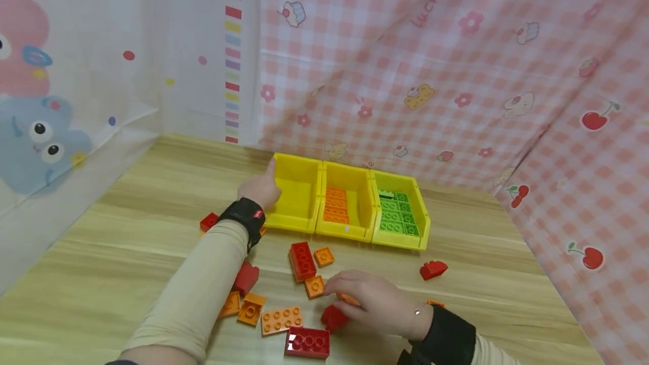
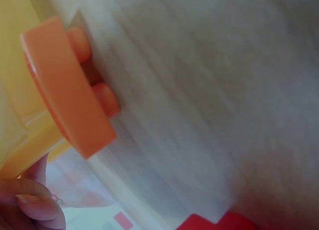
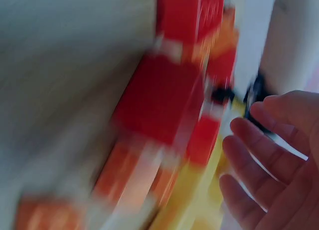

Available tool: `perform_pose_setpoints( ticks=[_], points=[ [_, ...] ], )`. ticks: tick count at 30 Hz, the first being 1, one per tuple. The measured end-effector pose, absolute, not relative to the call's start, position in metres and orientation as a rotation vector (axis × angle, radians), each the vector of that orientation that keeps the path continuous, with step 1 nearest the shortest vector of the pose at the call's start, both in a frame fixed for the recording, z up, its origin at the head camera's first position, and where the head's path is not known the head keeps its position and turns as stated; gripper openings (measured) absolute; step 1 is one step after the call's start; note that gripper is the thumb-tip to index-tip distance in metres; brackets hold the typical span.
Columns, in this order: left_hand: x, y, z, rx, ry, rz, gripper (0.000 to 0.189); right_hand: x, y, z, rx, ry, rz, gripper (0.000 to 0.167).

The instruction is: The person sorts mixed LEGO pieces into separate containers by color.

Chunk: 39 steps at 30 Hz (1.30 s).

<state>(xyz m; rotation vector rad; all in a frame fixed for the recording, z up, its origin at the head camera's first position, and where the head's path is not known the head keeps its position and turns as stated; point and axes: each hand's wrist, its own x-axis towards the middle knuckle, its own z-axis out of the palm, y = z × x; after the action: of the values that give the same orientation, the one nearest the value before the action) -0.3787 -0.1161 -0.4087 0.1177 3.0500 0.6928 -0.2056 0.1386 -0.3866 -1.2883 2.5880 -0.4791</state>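
Observation:
My left hand (image 1: 259, 189) is at the left wall of the left yellow bin (image 1: 296, 222), one finger extended along it. In the left wrist view, its curled fingers (image 2: 40, 210) meet the bin's rim. Under that wrist, an orange brick (image 2: 70, 88) stands on edge beside the bin. My right hand (image 1: 375, 303) hovers low over the scattered bricks, fingers apart and slightly bent. Just under its fingers lie a red brick (image 1: 333, 318) and an orange brick (image 1: 349, 298), partly hidden. The right wrist view, blurred, shows the fingers (image 3: 259, 147) with nothing between them.
The middle bin (image 1: 361, 207) holds orange bricks (image 1: 336, 205); the right bin (image 1: 422, 213) holds green bricks (image 1: 399, 213). Red bricks (image 1: 302, 262) and orange bricks (image 1: 281, 320) lie in front on the wooden table (image 1: 487, 275). A curved red brick (image 1: 433, 270) lies right. Patterned cloth (image 1: 385, 61) hangs behind.

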Motion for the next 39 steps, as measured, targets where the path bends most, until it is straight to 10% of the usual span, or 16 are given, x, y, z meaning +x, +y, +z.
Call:
perform_pose_setpoints(
  ticks=[21,39],
  points=[
    [-0.380,-0.115,-0.411,0.112,3.075,0.681,0.070,-0.191,0.044,-0.416,-1.640,2.622,-0.035,0.020],
    [-0.380,-0.117,-0.408,0.083,3.016,0.729,0.072,-0.243,0.099,-0.374,-1.255,3.109,-0.576,0.026]
  ],
)
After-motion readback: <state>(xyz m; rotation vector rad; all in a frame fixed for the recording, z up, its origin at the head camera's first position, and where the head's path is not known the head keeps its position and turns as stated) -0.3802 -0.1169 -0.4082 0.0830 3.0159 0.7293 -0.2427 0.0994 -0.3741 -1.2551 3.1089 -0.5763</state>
